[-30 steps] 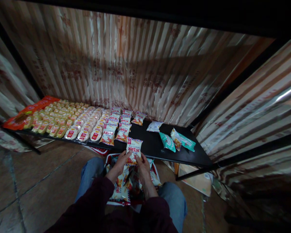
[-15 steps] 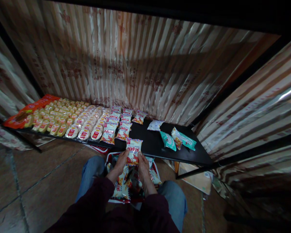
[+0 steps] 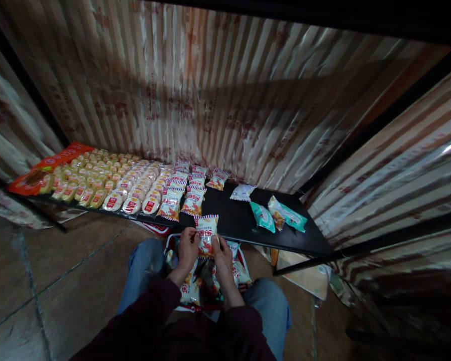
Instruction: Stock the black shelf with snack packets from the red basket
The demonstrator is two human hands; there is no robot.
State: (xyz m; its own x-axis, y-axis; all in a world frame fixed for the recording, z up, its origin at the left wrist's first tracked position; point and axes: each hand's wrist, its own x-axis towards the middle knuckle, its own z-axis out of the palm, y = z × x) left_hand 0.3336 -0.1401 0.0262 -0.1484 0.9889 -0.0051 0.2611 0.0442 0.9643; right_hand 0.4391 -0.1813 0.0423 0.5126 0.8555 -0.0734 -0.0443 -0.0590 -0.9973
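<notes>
A white snack bag (image 3: 206, 234) with red lettering and a blue-striped edge is held upright before the shelf's front edge. My right hand (image 3: 222, 254) pinches its right side, thumb on the front. At the bag's left edge, the curled fingers of my left hand (image 3: 188, 246) grip it near the upper corner. Below both hands stands a red and white basket (image 3: 243, 260) with more snack bags (image 3: 190, 290) inside, partly covered by my arms. Matching bags (image 3: 171, 201) lie in rows on the black shelf (image 3: 225, 213), just beyond my left hand.
Left along the shelf are rows of round white packaged pastries (image 3: 133, 200), small yellow packages (image 3: 97, 196) and a large orange bag (image 3: 41, 170). Green bags (image 3: 262, 217) and a silvery bag (image 3: 242, 191) lie to the right. A dark post (image 3: 361, 133) and striped curtain (image 3: 210, 100) bound the shelf.
My left fingers have shifted up along the bag's left edge and curled more. The bag has turned slightly in my hands. The view has moved a little.
</notes>
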